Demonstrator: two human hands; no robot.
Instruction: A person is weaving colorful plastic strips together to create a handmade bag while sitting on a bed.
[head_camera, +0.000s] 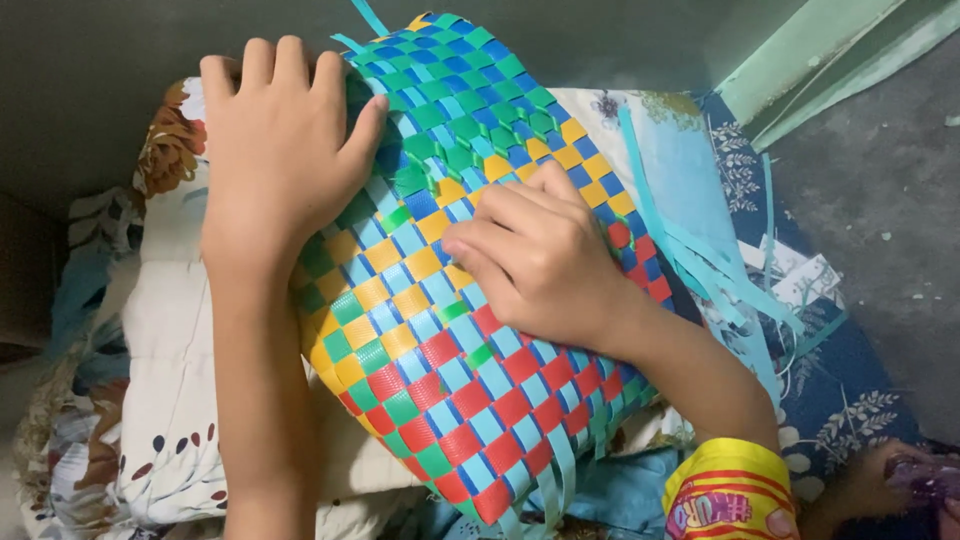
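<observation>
A woven basket (450, 300) of coloured plastic strips is laid on a floral cushion (150, 400). The left hand (275, 150) is spread flat on its upper edge, gripping nothing, while the right hand (540, 260) is curled loosely, fingertips pressed on its middle. It is judged light, springy and slick, best held at its edges.

A woven basket (450, 290) of flat plastic strips, checked in blue, green, yellow and red, lies tilted across a flower-printed cloth (170, 400). The left hand (275, 150) presses flat on the basket's upper left side, fingers spread and pointing up. The right hand (540, 255) rests on the weave near the middle, its fingers (480, 235) curled and fingertips pinched against the strips. Loose light-blue strips (700, 260) trail off the basket's right edge over the cloth, and more strip ends hang from its lower edge. A yellow and red sleeve (730, 490) covers the right forearm.
</observation>
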